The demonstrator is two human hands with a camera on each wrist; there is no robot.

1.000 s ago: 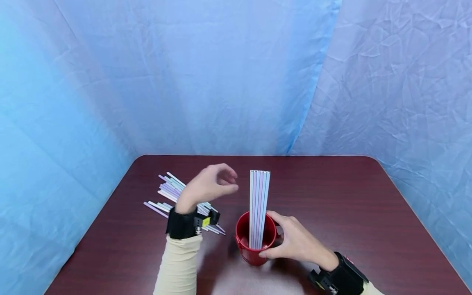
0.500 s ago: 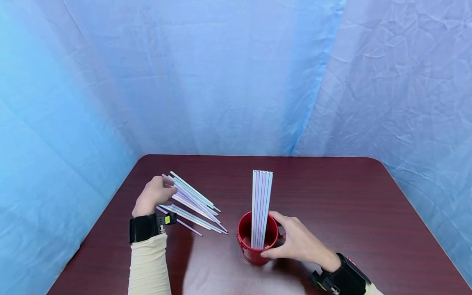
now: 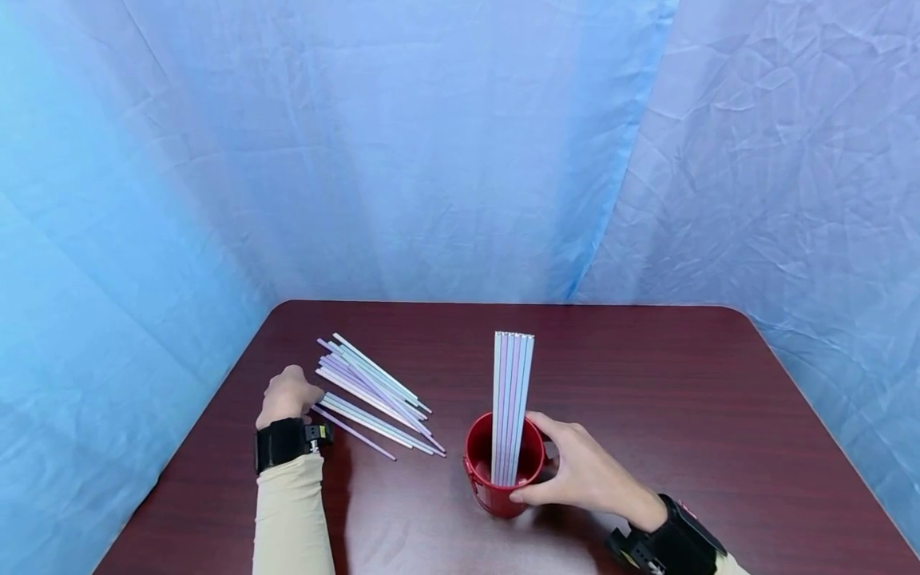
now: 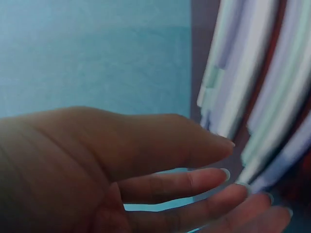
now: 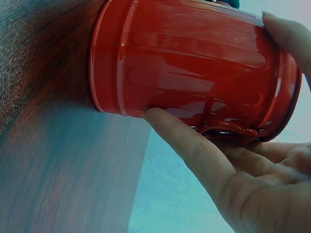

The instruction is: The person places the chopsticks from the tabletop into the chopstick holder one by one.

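Pastel straws [image 3: 374, 395] lay fanned left of centre, long axes running toward lower right; left hand [image 3: 287, 395], fingers [image 4: 204, 179] loosely apart, sat at their near-left ends; right hand [image 3: 582, 475] clasped the red cup [image 3: 496, 487].

You saw a glossy red metal cup [image 5: 194, 63], smooth pastel straws [image 3: 374, 391], and a polished wood-grain table [image 3: 647, 383].
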